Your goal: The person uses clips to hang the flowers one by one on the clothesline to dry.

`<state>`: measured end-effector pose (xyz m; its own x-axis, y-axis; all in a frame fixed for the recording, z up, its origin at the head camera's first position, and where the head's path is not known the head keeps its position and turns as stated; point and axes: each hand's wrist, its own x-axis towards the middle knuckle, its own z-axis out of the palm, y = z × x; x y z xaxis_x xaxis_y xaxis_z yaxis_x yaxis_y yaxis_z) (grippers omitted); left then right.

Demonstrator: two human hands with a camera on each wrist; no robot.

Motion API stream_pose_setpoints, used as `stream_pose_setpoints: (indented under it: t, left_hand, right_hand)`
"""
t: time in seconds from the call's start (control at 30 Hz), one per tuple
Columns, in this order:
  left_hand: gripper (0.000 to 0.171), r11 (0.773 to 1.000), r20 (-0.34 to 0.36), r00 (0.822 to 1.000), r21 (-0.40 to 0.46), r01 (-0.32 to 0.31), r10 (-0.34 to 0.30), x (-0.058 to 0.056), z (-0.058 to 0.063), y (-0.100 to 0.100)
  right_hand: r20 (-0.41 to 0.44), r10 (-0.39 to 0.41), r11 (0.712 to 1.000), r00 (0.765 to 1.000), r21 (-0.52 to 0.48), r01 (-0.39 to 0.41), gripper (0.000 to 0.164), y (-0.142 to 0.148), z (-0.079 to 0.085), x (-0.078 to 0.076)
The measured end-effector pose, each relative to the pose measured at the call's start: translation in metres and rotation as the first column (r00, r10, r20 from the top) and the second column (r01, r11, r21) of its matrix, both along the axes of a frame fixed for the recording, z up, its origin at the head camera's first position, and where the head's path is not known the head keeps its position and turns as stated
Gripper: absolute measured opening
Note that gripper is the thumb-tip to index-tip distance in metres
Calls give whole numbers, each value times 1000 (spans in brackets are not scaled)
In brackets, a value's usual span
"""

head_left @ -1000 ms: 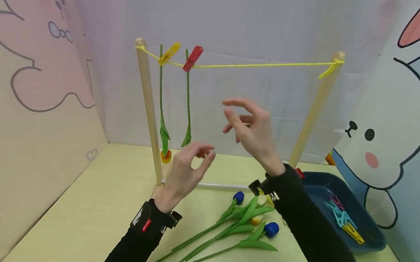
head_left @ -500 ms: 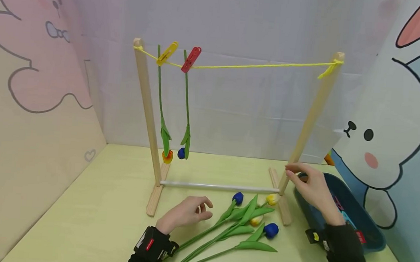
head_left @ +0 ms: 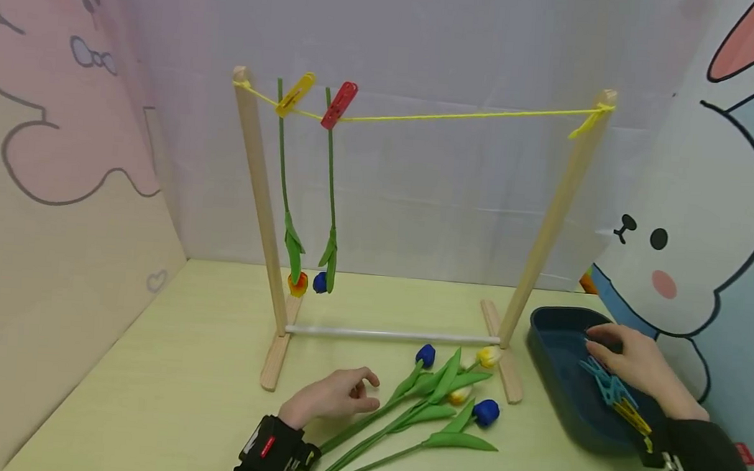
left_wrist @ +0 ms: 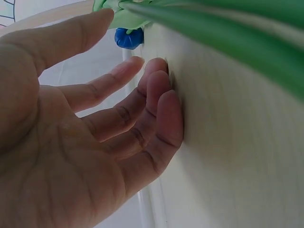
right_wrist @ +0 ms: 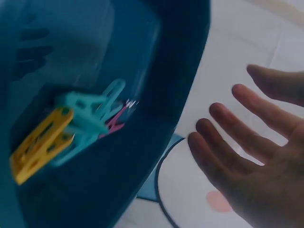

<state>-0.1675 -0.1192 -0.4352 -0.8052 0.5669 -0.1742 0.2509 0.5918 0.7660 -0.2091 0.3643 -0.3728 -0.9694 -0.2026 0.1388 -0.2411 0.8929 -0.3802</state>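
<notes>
Black sleeves [head_left: 713, 458] over a pale counter [head_left: 148, 380]. Left hand [head_left: 335, 395] low at the counter, fingers loosely bent, holding nothing, just beside the stems of the loose tulips [head_left: 444, 384], whose blue and yellow-white blooms point away from the person. Right hand [head_left: 638, 359] over the dark blue basin [head_left: 554, 408], relaxed, nothing in its grasp; I see clothespins [right_wrist: 85, 107] inside, turquoise, yellow and pink. Farther back, a wooden frame [head_left: 259, 199], white rod [head_left: 390, 334] low between posts. Yellow line [head_left: 455, 116] across the top: yellow clip [head_left: 296, 94] holds an orange tulip [head_left: 293, 248] bloom-down, red clip [head_left: 339, 106] a blue tulip [head_left: 331, 251] likewise. Pale curtain [head_left: 440, 45] behind.
</notes>
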Motion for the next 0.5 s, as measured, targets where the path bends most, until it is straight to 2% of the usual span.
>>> stream_pose_setpoints:
  t: [0.13, 0.3, 0.4, 0.5]
  left_hand:
    - [37, 1000, 35, 999, -4, 7, -7, 1, 1, -2]
    - [38, 1000, 52, 998, 1, 21, -21, 0, 2, -3]
    - [39, 1000, 58, 998, 8, 26, -26, 0, 2, -5]
    - [40, 999, 64, 998, 16, 28, -29, -1, 1, -5]
  right_hand:
    - [118, 38, 996, 992, 74, -47, 37, 13, -2, -9]
    - [249, 97, 989, 964, 82, -121, 42, 19, -5, -14]
    - [275, 107, 987, 955, 85, -135, 43, 21, -9, -17]
    - [263, 125, 982, 957, 105, -157, 44, 23, -14, -21]
